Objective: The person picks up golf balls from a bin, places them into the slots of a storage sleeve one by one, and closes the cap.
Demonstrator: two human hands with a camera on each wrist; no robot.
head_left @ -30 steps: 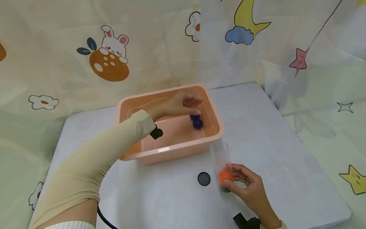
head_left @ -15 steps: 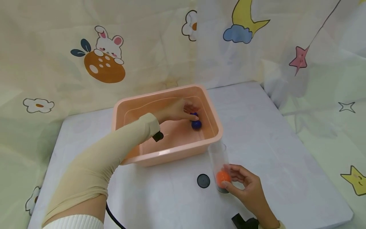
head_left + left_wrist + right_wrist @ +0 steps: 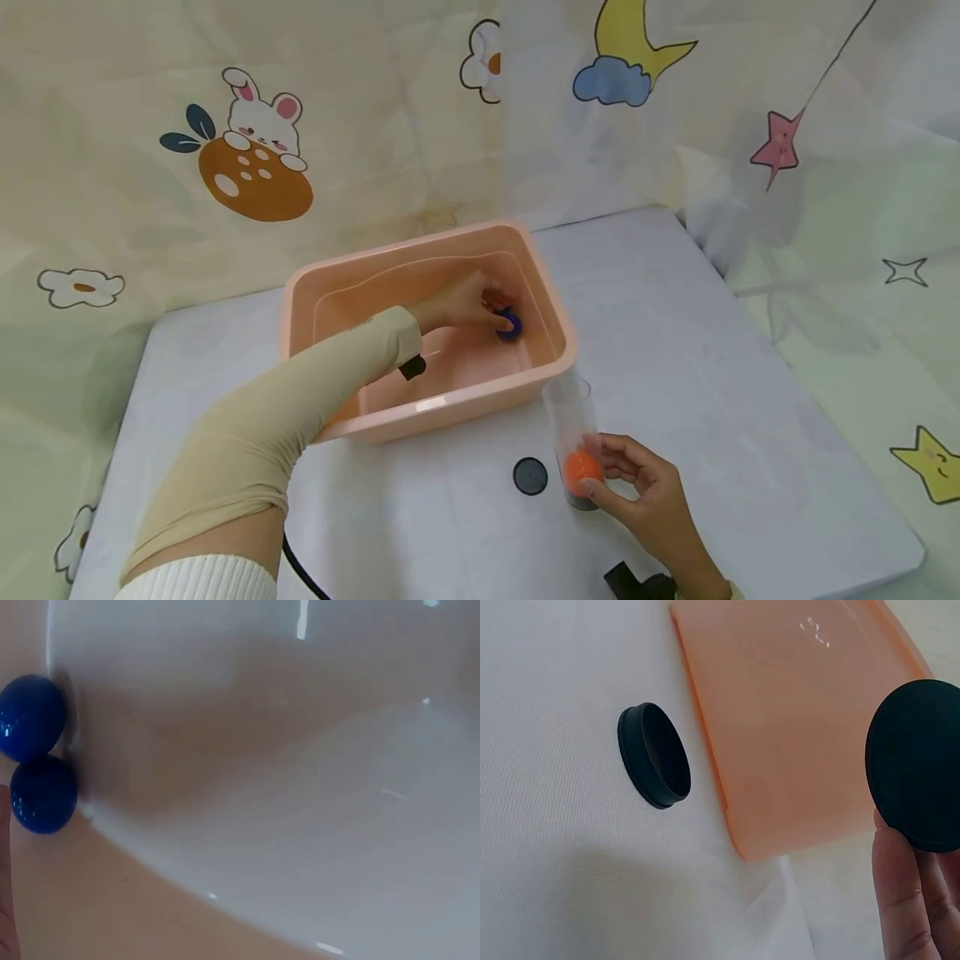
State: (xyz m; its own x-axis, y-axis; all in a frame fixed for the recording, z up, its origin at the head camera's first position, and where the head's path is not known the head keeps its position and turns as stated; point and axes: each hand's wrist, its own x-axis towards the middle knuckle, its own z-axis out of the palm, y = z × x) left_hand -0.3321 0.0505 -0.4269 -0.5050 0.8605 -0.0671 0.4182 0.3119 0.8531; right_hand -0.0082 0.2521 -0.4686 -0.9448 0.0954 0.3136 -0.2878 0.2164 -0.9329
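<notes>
Head: blue balls [image 3: 513, 330] in peach tub [image 3: 480, 246], at four o'clock from nearer left hand [image 3: 467, 303]; pinched or not, cannot tell. Clear tube [image 3: 567, 417], mouth toward twelve, gripped by right hand [image 3: 647, 490], orange ball [image 3: 581, 473] inside. Left wrist: balls touching, finger [image 3: 6, 892] just beside lower. Right wrist: black lid [image 3: 651, 756] at nine o'clock from tube's base [image 3: 915, 765].

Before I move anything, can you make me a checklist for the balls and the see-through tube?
1. Right fingers holding the clear tube: ok.
2. Orange ball low inside the tube: ok.
3. Tube top uncovered: ok, the loose black cap lies on the table.
4. Both blue balls inside the pink bin: ok.
5. Left fingers gripping a blue ball: cannot tell, the contact is hidden.
</notes>
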